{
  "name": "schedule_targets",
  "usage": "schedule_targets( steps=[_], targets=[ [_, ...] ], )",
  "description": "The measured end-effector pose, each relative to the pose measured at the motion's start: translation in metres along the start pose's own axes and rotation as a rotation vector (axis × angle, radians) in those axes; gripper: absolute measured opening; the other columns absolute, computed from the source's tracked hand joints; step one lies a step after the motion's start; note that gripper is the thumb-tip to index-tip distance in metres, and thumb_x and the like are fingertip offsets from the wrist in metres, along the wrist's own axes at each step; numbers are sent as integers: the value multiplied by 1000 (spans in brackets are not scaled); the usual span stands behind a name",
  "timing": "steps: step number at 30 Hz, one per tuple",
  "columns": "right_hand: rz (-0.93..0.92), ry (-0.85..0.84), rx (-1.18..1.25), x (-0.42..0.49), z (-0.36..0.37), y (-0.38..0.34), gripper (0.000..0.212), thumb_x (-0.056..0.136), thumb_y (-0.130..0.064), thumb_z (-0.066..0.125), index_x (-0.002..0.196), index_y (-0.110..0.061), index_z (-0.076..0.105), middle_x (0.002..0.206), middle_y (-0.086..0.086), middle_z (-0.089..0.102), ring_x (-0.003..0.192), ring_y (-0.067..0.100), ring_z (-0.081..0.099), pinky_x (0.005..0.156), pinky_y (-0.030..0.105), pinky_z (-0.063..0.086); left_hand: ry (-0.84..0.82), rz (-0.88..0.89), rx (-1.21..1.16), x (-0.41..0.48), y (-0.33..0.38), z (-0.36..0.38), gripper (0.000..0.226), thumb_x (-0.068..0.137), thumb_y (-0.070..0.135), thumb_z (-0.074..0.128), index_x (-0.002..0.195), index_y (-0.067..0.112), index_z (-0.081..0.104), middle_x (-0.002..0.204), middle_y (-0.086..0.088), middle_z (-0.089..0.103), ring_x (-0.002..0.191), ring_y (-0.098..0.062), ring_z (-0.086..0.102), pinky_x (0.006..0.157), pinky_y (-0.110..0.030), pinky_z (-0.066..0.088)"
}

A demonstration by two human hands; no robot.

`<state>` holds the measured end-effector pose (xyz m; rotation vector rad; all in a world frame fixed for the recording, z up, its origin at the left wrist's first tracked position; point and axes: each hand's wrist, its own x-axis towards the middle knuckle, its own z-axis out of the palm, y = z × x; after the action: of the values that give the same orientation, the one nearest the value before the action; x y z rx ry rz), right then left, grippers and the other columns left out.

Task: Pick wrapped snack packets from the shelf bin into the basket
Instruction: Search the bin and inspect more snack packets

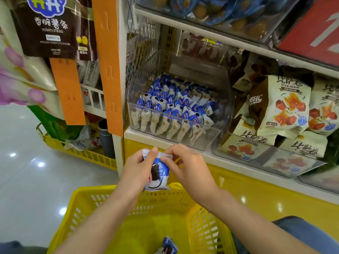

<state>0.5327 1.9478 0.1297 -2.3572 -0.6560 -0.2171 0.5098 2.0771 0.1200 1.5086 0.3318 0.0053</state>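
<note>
light: bright, even | glare: spots on floor (40,164) | edges: bowed, corners soft

Bare forearms (102,217), left hand (135,169), right hand (189,167); blue-grey garment (297,230) at the knees.

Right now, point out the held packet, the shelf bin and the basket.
held packet (158,173), head view, printed front.
shelf bin (208,137), head view, clear front wall.
basket (91,190), head view, far rim.

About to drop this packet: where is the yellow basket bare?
In the yellow perforated plastic basket, the floor is bare from its far wall to the single blue-and-white wrapped packet lying near the picture's lower edge. The clear plastic shelf bin is packed with packets.
</note>
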Motion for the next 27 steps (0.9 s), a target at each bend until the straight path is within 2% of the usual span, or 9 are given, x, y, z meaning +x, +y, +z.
schedule_targets(
  steps=[3, 5, 8, 11, 13, 16, 21, 24, 27],
  targets=[
    [70, 14, 69, -2, 1, -1, 10, 91, -26, 57, 80, -25, 55, 69, -12, 53, 63, 5, 52, 60, 27, 45, -41, -62, -44, 3, -3, -3, 37, 91, 38, 50, 89, 4, 64, 82, -17, 70, 72, -23, 68, 63, -31, 52],
    [255, 43, 253, 0, 2, -1, 11, 93, -20, 53, 82, -22, 52, 62, -10, 53, 53, 4, 53, 52, 27, 47, -109, -103, -61, 4, -5, -3, 31, 89, 39, 53, 93, 10, 64, 86, -13, 70, 74, -19, 68, 67, -33, 55],
    [555, 101, 600, 7, 0, 2, 8, 96, -12, 45, 95, -6, 49, 74, 3, 59, 49, 1, 58, 46, 18, 51, -135, -71, -15, 4, -10, -1, 23, 82, 28, 65, 101, 16, 60, 90, -4, 69, 68, -7, 66, 57, -22, 53],
    [689, 13, 858, 9, -1, 3, 5, 97, -7, 42, 96, -5, 47, 83, 10, 63, 51, 3, 62, 53, 18, 55, 3, -17, -61, 7, -11, -4, 21, 82, 20, 67, 101, 19, 57, 88, -1, 70, 72, -7, 66, 60, -19, 54],
    [706, -149, 815, 5, 2, 5, 13, 95, -4, 46, 107, -6, 48, 90, 11, 66, 63, 8, 64, 61, 20, 55, 95, 10, -102, 11, -9, -8, 15, 84, 18, 65, 97, 17, 57, 85, -2, 70, 69, -5, 65, 56, -15, 52],
    [620, -318, 515, -1, 9, 10, 37, 84, -3, 62, 114, -13, 43, 107, 10, 63, 87, 13, 61, 79, 30, 53, 106, 75, -25, 13, -8, -11, 6, 86, 14, 62, 91, 11, 60, 85, -7, 70, 69, -7, 65, 55, -14, 52],
    [414, -210, 313, -1, 10, 11, 60, 76, -27, 74, 123, -29, 38, 103, -21, 50, 93, -7, 50, 73, 2, 39, 70, 151, 110, 12, -4, -13, 6, 83, 12, 66, 84, 14, 61, 83, -5, 70, 70, -9, 64, 63, -22, 52],
    [306, -170, 307, 0, 10, 12, 34, 82, -28, 68, 111, -31, 51, 95, -24, 55, 87, -14, 53, 72, 1, 41, 42, 164, 158, 11, -4, -13, 4, 84, 15, 65, 85, 17, 62, 82, -3, 70, 72, -9, 64, 65, -24, 52],
    [354, -210, 384, 3, 9, 14, 14, 86, -23, 63, 99, -27, 57, 97, -8, 63, 89, 5, 61, 80, 21, 51, 13, 150, 103, 9, -4, -10, 8, 90, 18, 57, 89, 15, 65, 80, -2, 71, 67, -4, 65, 56, -15, 51]
  ],
)
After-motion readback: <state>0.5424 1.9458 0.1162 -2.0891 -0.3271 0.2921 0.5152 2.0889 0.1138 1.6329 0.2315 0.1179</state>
